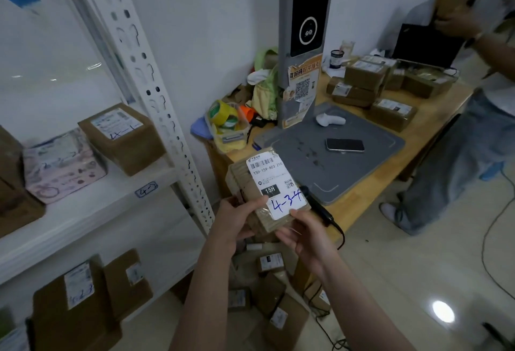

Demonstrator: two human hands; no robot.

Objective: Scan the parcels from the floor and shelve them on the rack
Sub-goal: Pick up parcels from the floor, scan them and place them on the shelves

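Observation:
A small brown parcel [252, 183] with a white label marked "4-3-4" in blue is held up at the centre. My left hand [237, 218] grips its lower left edge. My right hand [302, 235] supports its lower right corner and also holds a black corded handheld scanner [317, 207] that rests against the label's right side. Several brown parcels [274, 303] lie on the floor below my arms. The white rack [156, 172] stands at the left, with labelled parcels [122, 136] on its shelves.
A wooden table [434, 116] holds a grey scanning pad [359, 164] with a phone [345, 145], a tall scanner column [302, 44] and several parcels [365, 80]. Another person [468, 139] stands at the right. Cables [493, 239] run over the floor.

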